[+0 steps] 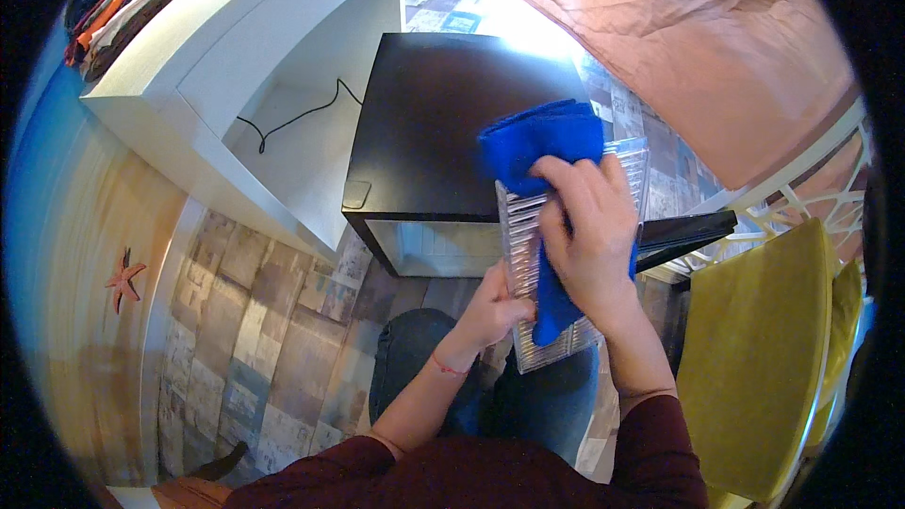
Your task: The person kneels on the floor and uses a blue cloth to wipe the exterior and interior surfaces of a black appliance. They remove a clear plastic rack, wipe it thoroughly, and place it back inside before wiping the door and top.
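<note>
A clear ribbed plastic shelf [523,247] is tilted above my knees, in front of a small black refrigerator [452,120] with its door standing open. My left hand [498,307] grips the shelf by its left edge. My right hand [590,230] holds a folded blue cloth [548,138] against the shelf's face; part of the cloth hangs below the palm. The far side of the shelf is partly hidden by the hand and cloth.
The open refrigerator door [682,233] juts out to the right, near a yellow-green chair [756,360]. A white cabinet [247,177] with a black cable [304,113] inside stands left. Folded clothes [124,14] lie on top. Orange-brown fabric [672,35] hangs at upper right.
</note>
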The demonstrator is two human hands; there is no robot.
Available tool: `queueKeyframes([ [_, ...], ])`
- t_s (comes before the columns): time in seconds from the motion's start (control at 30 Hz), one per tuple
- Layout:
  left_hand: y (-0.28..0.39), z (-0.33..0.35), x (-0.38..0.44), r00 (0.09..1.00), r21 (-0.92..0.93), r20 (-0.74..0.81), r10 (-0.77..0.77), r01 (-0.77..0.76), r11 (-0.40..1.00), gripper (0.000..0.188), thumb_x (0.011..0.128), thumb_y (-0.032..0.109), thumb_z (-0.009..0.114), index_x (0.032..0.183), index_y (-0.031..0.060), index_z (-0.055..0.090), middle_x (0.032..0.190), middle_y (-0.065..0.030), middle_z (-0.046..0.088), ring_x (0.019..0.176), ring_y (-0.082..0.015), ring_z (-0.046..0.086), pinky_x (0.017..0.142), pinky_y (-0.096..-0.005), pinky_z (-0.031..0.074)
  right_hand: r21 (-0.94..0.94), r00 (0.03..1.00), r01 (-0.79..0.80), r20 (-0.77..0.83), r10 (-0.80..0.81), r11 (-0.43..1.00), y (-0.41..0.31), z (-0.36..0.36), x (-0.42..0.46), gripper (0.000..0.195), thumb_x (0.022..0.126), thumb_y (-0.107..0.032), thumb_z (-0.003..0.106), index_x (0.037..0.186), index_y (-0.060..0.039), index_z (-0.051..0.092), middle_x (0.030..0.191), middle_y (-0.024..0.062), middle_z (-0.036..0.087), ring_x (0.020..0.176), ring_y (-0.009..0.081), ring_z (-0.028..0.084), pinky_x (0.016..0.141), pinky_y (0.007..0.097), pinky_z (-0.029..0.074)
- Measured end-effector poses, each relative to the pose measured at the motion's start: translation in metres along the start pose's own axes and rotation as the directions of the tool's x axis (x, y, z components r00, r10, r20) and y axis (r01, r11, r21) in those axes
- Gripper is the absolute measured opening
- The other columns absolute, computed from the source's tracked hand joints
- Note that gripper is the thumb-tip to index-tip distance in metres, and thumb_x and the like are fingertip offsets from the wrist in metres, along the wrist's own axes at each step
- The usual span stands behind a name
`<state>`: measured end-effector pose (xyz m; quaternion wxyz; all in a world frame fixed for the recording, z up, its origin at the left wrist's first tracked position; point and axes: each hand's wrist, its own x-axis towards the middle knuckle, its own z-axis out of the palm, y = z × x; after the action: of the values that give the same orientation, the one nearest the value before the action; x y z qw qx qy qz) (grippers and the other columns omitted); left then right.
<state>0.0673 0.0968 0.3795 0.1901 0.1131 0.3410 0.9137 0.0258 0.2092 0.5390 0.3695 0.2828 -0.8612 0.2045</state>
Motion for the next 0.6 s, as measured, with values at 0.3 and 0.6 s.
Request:
queueKeyframes([
  [0.3, 0.013, 0.011, 0.001, 0.994, -0.070, 0.104, 0.039, -0.032, 0.997, 0.119, 0.066, -0.021, 0.056, 0.165, 0.0185, 0.004, 0.159, -0.0181, 0.037, 0.138, -0.0323, 0.049, 0.112, -0.0451, 0.043, -0.100, 0.924, -0.250, -0.321, 0.206, 0.963, 0.059, -0.020, -0.011, 0.025, 0.086, 0.005, 0.059, 0.109, -0.0001, 0.067, 0.097, 0.0179, 0.067, 0.084, 0.0358, 0.062, 0.075, 0.0431, 0.049],
  [0.6, 0.038, 0.000, -0.002, 0.977, -0.319, 0.067, 0.204, -0.173, 0.932, 0.122, 0.068, -0.021, 0.046, 0.160, 0.0448, 0.000, 0.162, -0.0233, 0.027, 0.141, -0.0529, 0.037, 0.112, -0.0660, 0.036, -0.109, 0.970, -0.222, -0.129, 0.208, 0.969, 0.049, 0.003, -0.073, 0.029, 0.085, 0.005, 0.060, 0.114, 0.0036, 0.065, 0.086, 0.0179, 0.060, 0.078, 0.0365, 0.057, 0.069, 0.0445, 0.047],
])
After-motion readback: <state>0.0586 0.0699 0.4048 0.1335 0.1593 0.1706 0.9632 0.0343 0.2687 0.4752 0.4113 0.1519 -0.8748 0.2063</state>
